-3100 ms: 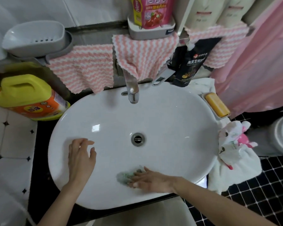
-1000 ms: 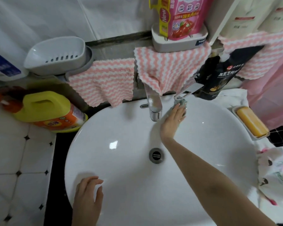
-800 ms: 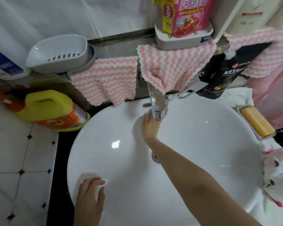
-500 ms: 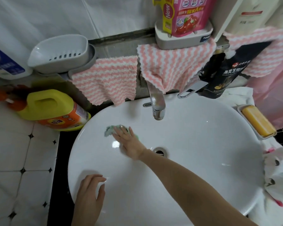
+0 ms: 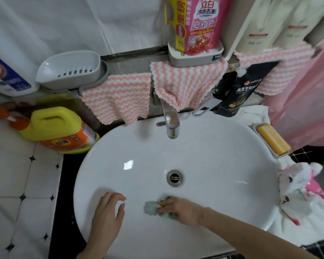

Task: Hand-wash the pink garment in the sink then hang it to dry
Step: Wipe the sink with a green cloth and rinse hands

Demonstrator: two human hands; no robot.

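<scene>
The white oval sink fills the middle of the view, with both hands inside it on its near wall. The right hand lies over a small pale green cloth, fingers laid flat and pressing it against the porcelain, with the cloth's frilled edge showing past the fingertips. The left hand rests just beside it on the basin with nothing in it, fingers relaxed and slightly spread. The two hands are near each other but not touching. The drain sits just beyond the right hand, below the chrome faucet at the back rim. What seems to be the pink garment, a crumpled white printed bundle with bright pink parts, lies outside the sink against its right edge, well apart from both hands. A yellow soap bar sits in a dish behind that bundle. A yellow detergent jug stands left of the sink, and pink-and-white striped cloths hang along the back.
</scene>
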